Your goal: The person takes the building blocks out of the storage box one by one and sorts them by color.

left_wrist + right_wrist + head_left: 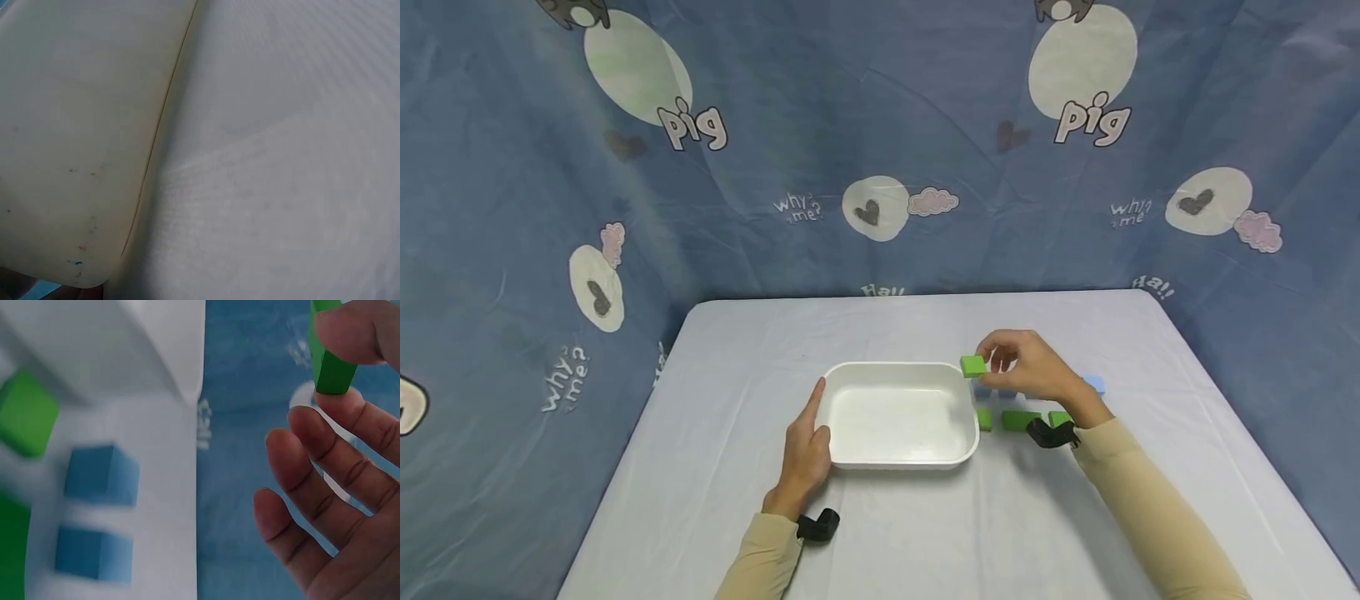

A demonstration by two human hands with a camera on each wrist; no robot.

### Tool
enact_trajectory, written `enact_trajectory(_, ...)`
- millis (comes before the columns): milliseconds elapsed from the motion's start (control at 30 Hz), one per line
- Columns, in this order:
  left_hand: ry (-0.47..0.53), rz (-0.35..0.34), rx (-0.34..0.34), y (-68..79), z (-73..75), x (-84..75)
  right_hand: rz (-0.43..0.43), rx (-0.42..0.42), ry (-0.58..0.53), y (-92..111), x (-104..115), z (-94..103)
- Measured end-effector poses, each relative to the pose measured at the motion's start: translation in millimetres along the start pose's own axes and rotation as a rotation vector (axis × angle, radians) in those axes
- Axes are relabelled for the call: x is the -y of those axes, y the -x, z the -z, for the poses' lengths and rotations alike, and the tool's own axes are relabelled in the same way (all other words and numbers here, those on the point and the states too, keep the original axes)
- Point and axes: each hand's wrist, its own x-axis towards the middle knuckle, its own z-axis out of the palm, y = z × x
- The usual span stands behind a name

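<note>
A small green block (973,366) is pinched between the thumb and index finger of my right hand (1028,364). It is held above the right rim of a white rectangular tray (897,457), near its far corner. In the right wrist view the thumb presses one face of the green block (334,372), while the other fingers are spread loosely below. My left hand (805,450) rests against the tray's left side, its index finger straight along the rim and its thumb touching near the front corner. The left wrist view shows mostly the tray's outer wall (81,137).
Right of the tray lie several green blocks (1021,420) in a row nearer me. Behind them is a row of blue blocks (1093,384), partly hidden by my right hand. A white cloth covers the table (895,542). A printed blue curtain (880,100) hangs behind.
</note>
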Motion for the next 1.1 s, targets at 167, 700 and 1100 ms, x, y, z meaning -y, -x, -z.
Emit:
enact_trajectory(167,0.002,0.002,0.003,0.3,-0.1,-0.3,-0.043,-0.044,0.034,22,-10,20.0)
enact_trajectory(700,-0.008,0.005,0.016,0.2,0.9,-4.1,-0.211,-0.202,0.132,95,-42,69.5)
enact_trajectory(1100,-0.008,0.021,0.030,0.1,-0.9,-5.8,-0.334,-0.215,0.172,143,-76,86.2)
